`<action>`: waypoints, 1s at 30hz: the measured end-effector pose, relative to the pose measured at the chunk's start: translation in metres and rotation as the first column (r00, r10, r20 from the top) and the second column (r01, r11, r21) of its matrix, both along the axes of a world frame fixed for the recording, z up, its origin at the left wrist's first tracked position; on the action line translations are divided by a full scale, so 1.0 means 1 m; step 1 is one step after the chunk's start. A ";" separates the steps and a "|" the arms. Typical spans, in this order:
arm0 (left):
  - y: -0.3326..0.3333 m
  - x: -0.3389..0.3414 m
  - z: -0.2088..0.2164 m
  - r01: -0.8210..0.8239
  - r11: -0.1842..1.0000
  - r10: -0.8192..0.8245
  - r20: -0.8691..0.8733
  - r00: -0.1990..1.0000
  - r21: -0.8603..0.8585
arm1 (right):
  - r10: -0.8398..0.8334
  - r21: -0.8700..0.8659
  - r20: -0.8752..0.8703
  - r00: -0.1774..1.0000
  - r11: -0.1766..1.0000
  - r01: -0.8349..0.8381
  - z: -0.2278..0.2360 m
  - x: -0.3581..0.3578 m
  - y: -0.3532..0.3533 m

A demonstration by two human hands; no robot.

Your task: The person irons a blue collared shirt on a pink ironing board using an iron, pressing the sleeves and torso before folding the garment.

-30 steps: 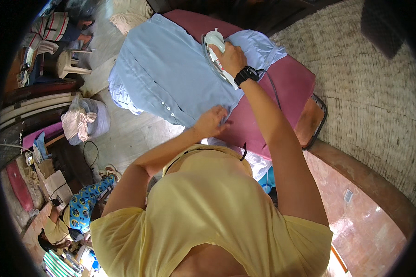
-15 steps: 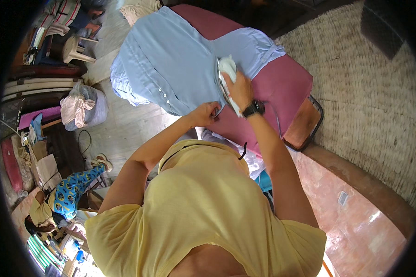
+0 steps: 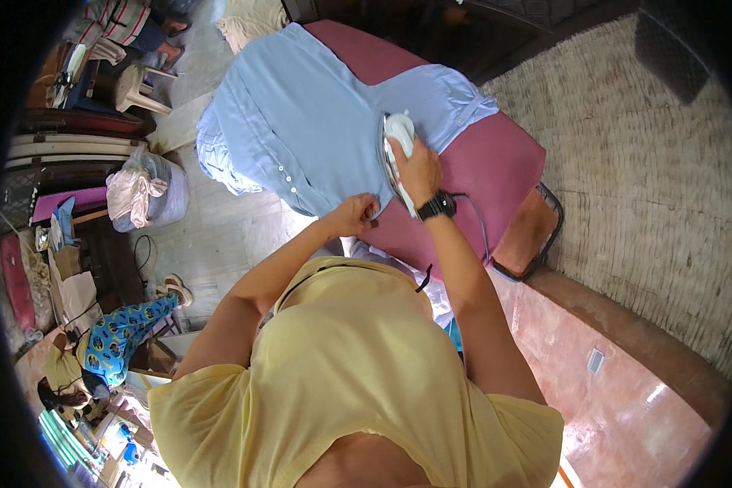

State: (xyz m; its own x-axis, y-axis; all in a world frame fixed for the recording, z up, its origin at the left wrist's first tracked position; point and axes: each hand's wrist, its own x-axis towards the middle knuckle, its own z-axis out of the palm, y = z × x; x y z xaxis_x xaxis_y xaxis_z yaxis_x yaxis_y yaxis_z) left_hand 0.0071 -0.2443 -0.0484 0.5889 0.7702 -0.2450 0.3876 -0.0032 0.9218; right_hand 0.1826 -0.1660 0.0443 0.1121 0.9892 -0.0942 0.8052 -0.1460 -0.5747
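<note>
A light blue shirt point(image 3: 301, 106) is spread over the maroon ironing board point(image 3: 496, 154), its row of white buttons toward me and to the left. My right hand point(image 3: 419, 172) is wrapped round the handle of a white iron point(image 3: 400, 128), which rests along the shirt's right edge. At the shirt's near edge my left hand point(image 3: 355, 215) pinches the fabric between closed fingers. One sleeve reaches across the board to the right, and part of the shirt hangs over the board's left side.
The iron's cord point(image 3: 481, 220) trails by my right wrist toward the board's metal-framed end point(image 3: 545, 236). Left on the floor stand a clothes-filled plastic bag point(image 3: 150, 191) and a plastic stool point(image 3: 138, 89). A person in patterned blue trousers point(image 3: 126, 333) is at lower left; a woven mat point(image 3: 618, 163) covers the right.
In the picture, the iron and my right hand sit slightly lower. My left hand remains at the shirt's edge, a little farther left.
</note>
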 end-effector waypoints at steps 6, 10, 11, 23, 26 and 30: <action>-0.001 0.001 0.005 0.007 1.000 -0.007 -0.009 1.000 0.016 | 0.037 0.069 -0.030 0.999 0.997 -0.035 -0.001 -0.007 0.040; -0.002 0.003 0.002 0.018 1.000 -0.018 -0.005 1.000 0.023 | 0.005 0.068 -0.002 1.000 0.998 -0.005 0.009 -0.019 0.080; -0.001 0.002 0.004 0.027 0.999 -0.027 -0.014 1.000 0.024 | 0.004 0.058 0.021 1.000 0.998 -0.005 0.006 -0.021 0.079; -0.002 0.000 -0.001 0.014 0.998 -0.014 0.005 1.000 0.063 | -0.122 0.018 -0.043 0.992 0.992 0.123 -0.006 -0.009 0.060; -0.003 -0.002 -0.004 0.010 0.998 -0.012 0.033 0.999 0.058 | -0.333 -0.025 -0.035 0.942 0.943 0.332 -0.004 -0.007 0.046; 0.001 -0.001 -0.001 0.042 0.997 -0.043 0.022 0.999 0.063 | -0.316 0.113 -0.071 0.946 0.940 0.323 -0.013 0.007 0.100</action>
